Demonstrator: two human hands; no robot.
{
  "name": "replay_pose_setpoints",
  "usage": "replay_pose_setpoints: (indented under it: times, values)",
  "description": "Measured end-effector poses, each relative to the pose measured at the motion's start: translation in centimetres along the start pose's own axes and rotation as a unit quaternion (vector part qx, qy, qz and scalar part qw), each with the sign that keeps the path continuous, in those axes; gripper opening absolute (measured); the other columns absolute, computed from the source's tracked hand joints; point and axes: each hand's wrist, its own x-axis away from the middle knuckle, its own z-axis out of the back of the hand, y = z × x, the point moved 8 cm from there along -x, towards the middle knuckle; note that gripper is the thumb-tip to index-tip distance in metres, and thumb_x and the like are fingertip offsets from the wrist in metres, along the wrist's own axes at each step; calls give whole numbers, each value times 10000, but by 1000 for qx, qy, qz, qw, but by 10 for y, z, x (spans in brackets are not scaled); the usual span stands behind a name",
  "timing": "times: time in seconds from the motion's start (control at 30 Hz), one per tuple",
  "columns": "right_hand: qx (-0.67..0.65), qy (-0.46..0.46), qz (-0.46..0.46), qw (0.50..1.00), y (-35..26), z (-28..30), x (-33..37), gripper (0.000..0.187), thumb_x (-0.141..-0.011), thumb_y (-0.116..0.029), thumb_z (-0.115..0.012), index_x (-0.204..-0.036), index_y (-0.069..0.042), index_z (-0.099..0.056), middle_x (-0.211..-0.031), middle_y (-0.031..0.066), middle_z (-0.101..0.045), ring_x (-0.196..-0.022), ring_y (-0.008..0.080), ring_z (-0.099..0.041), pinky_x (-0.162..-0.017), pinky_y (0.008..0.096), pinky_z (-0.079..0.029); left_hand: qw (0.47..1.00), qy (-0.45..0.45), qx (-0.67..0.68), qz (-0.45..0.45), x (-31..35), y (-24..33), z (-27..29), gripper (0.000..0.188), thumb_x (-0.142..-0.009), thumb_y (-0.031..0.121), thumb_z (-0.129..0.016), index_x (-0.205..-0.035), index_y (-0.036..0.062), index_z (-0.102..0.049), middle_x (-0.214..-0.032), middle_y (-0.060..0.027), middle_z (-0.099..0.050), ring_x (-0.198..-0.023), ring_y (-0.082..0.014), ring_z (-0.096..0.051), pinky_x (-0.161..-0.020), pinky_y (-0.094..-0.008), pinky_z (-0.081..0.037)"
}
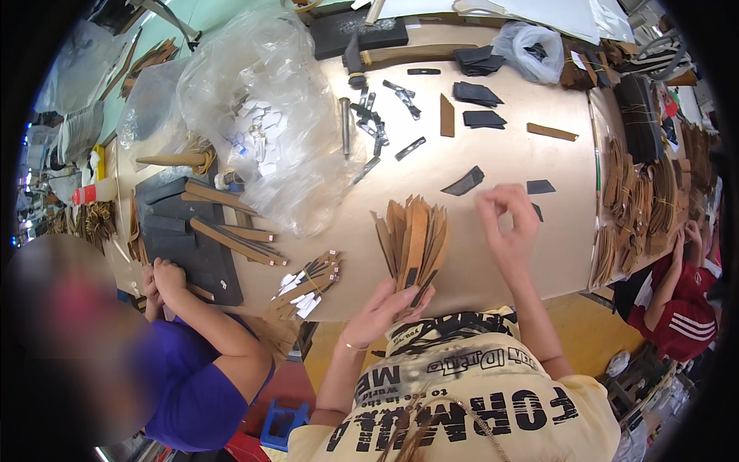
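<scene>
From the head camera I see my left hand (385,309) pinching the lower ends of a bundle of brown strips (416,240), its upper ends fanned out above the table (570,250) near its front edge. My right hand (509,219) is raised to the right of the bundle, apart from it, fingers curled toward the thumb — blurred, so I can't tell whether the tips meet or pinch anything. Near it lie a dark slanted piece (464,182) and a smaller dark piece (540,186). Left of the bundle sits a tied bunch with white tags (309,283); beyond that, a clear plastic bag (292,69) — a metal rod (346,127) lies just beside it.
</scene>
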Motion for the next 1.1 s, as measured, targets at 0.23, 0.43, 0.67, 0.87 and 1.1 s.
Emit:
replay_pose_setpoints:
  times: [0.23,0.43,0.67,0.87,1.1]
  values:
    - [-2,-155,39,987,-39,-14,12,538,-778,-146,-814,-1258,-47,-592,-1164,93,-560,-869,171,-606,-746,269,-499,995,-35,-93,-6,-13,7,-10,196,-1043,198,-458,-990,30,-543,-815,6,-523,-656,-54,-460,-544,-205,-361]
    - [-267,-229,-272,896,13,-39,33,526,-826,-90,-788,-1284,-6,-544,-1012,35,-591,-825,71,-589,-719,207,-495,995,-32,-91,-3,-16,1,-4,183,-1026,183,-506,-997,14,-573,-814,-14,-583,-683,-61,-505,-588,-225,-415]
    - [-255,-164,-308,902,33,-27,57,469,-841,-34,-759,-1258,-6,-545,-819,-14,-578,-727,40,-574,-664,183,-474,994,35,-104,-13,-23,-10,11,245,-1020,181,-525,-1113,-32,-601,-993,-94,-686,-819,-131,-636,-675,-273,-506]
    - [-48,-169,-375,910,59,10,85,506,-814,-43,-774,-1265,-57,-545,-835,31,-589,-749,117,-598,-670,233,-477,986,133,-100,-16,-16,-10,27,238,-1023,160,-508,-1102,-42,-606,-1009,-118,-691,-835,-163,-664,-661,-291,-522]
    - [223,-115,233,940,-44,0,72,430,-733,-94,-752,-1148,-50,-649,-1061,103,-627,-974,273,-594,-803,396,-485,995,58,-80,7,-11,-7,7,173,-1025,138,-495,-989,-3,-587,-823,-51,-621,-691,-114,-593,-593,-256,-488]
